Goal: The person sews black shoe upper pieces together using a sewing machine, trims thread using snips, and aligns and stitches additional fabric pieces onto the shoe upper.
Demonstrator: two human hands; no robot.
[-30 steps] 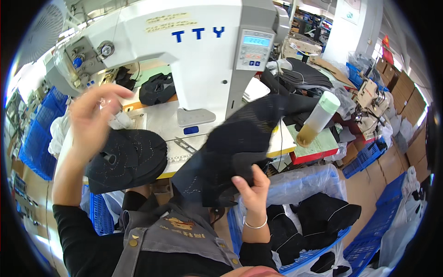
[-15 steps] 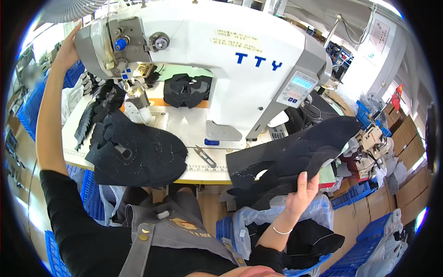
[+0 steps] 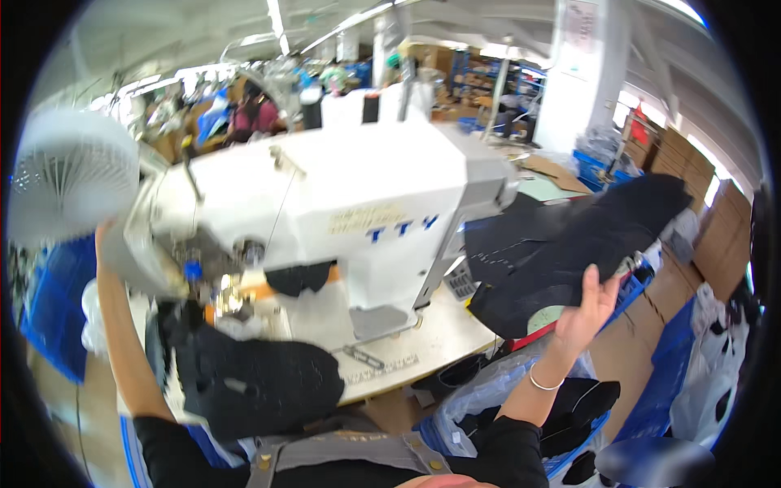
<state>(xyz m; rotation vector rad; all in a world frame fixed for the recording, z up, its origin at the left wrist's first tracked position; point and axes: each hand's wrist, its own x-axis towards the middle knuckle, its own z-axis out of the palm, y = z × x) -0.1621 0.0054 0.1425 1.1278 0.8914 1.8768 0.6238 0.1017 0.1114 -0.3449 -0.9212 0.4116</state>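
Observation:
In my right hand (image 3: 587,313) is a large black fabric piece (image 3: 561,252) with light stitching, shaped like a flat shoe upper. My thumb lies over its near edge; the other fingers are partly hidden. The piece is raised off the table, right of the white sewing machine (image 3: 325,191). My left arm reaches up along the left of the machine's head, and my left hand (image 3: 104,240) is at its far side below a fan, fingers mostly hidden. Another black fabric piece (image 3: 260,382) lies at the table's front left, below the needle area.
Metal thread snips (image 3: 364,358) lie on the white table (image 3: 407,358). The round fan (image 3: 73,175) stands at the far left. A plastic-lined blue basket (image 3: 598,427) with black pieces sits below my right arm. A blue crate (image 3: 57,309) stands left, cardboard boxes (image 3: 691,195) far right.
The view has tipped upward, bringing the fan and workshop into sight. My right hand has carried the black piece rightward, away from the table's front. My left hand stays by the machine's head.

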